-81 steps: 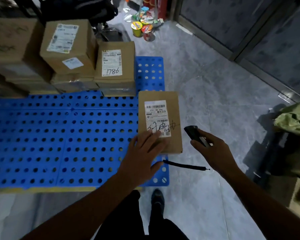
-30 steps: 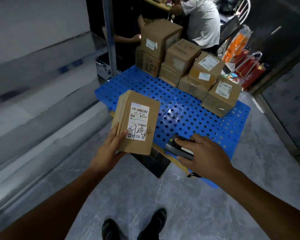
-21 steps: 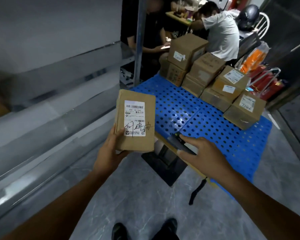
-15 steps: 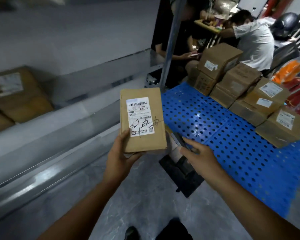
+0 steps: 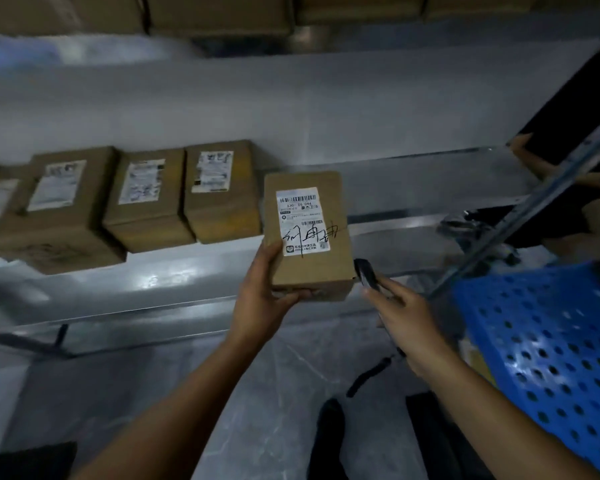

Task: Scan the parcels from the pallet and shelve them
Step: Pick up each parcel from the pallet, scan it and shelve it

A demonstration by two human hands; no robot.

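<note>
Shelving step. Left hand (image 5: 262, 303) grips the flat brown cardboard parcel (image 5: 309, 271) by its lower-left corner; right hand (image 5: 407, 318), just right of that grip, holds a black handheld scanner (image 5: 366, 276). Probable next move: slide the parcel onto the grey metal shelf (image 5: 430, 183), beside the shelved brown boxes (image 5: 219, 209).

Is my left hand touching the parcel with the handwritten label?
Touching. The head view shows the left hand gripping the parcel at its lower left corner, thumb on its face, fingers beneath.

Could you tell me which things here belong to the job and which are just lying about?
Job: parcel, left hand; scanner, right hand; shelf; shelved parcels; blue pallet.
Lying about: bystander's arm; dark shape on floor.
</note>
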